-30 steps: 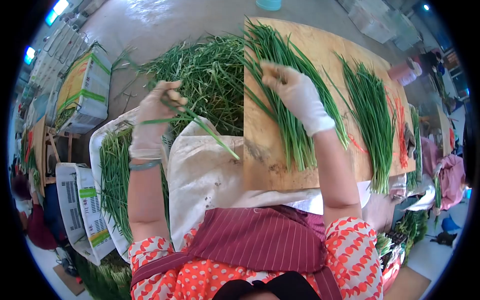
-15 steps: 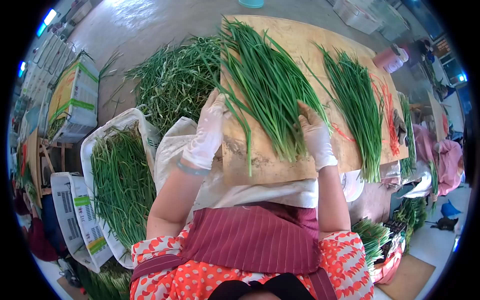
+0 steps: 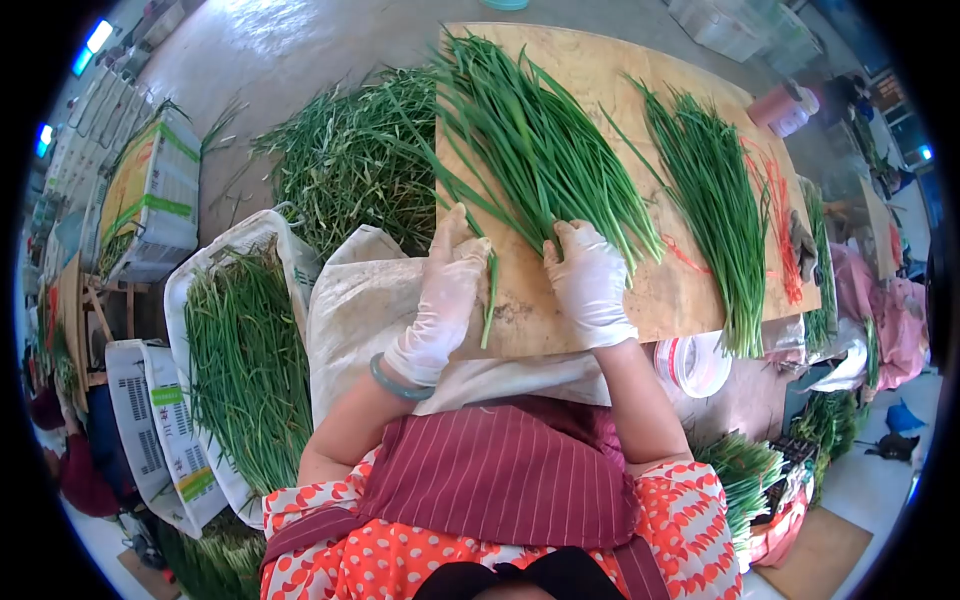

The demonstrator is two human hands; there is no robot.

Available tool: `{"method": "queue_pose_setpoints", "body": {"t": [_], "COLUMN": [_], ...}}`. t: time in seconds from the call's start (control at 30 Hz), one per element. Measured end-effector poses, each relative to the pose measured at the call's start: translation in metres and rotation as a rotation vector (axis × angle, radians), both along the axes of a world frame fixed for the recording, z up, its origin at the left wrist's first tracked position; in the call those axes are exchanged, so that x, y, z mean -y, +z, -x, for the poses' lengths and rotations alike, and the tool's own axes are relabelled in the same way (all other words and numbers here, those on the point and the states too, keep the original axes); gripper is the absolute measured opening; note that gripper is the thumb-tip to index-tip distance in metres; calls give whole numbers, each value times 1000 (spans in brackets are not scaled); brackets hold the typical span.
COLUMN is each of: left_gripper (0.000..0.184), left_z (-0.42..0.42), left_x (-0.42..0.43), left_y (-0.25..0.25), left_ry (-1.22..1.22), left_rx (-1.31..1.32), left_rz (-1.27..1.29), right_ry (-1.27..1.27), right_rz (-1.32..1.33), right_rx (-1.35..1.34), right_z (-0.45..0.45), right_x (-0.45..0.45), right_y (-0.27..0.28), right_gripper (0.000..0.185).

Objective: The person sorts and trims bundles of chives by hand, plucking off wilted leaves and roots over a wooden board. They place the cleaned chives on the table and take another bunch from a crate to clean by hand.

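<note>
My gloved left hand (image 3: 450, 295) is at the left edge of the wooden board (image 3: 550, 325), its fingers closed around a few loose green stalks (image 3: 490, 305) whose ends hang down over the board. A large pile of long green stalks (image 3: 545, 135) lies slanted on the board. At its lower end my gloved right hand (image 3: 587, 275) has its fingers curled onto the stalks, closed on some of them; the fingertips are partly hidden. To the right lies a separate bunch of green stalks (image 3: 715, 215).
Red ties (image 3: 785, 230) and a pink bottle (image 3: 785, 108) are at the board's right. Left stand a white crate of stalks (image 3: 245, 350) and a heap of loose leaves (image 3: 350, 160) on the floor. A white tub (image 3: 700, 366) is below the board.
My left hand came from over the leaf heap to the board's left edge with stalks. My right hand moved from the pile's top to its lower end, then leftward.
</note>
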State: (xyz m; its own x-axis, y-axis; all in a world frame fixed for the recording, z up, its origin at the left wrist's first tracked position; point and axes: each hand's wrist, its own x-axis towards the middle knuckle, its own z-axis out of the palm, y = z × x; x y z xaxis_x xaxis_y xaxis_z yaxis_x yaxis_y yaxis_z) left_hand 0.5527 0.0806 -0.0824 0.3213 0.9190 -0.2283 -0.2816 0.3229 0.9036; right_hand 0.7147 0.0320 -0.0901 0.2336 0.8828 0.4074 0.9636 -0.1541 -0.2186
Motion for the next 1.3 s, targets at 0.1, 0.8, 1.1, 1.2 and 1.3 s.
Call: {"method": "queue_pose_setpoints", "body": {"t": [0.1, 0.8, 1.1, 1.2, 1.3], "left_gripper": [48, 38, 38, 40, 44], "left_z": [-2, -19, -15, -15, -15], "left_x": [1, -40, -44, -44, -45], "left_y": [-1, -20, -23, -25, -28], "left_ry": [-80, -233, -274, -274, -231], "left_rx": [-63, -765, -712, -741, -723], "left_rz": [60, -695, -709, -698, -659], "right_ry": [-52, 0, 44, 49, -9], "right_rz": [55, -233, -48, -36, 77], "right_rx": [-114, 138, 164, 3, -379], "right_z": [-3, -9, 11, 1, -6], "right_x": [1, 10, 17, 13, 10], "right_y": [8, 7, 9, -5, 8], "right_gripper": [22, 20, 17, 19, 19]}}
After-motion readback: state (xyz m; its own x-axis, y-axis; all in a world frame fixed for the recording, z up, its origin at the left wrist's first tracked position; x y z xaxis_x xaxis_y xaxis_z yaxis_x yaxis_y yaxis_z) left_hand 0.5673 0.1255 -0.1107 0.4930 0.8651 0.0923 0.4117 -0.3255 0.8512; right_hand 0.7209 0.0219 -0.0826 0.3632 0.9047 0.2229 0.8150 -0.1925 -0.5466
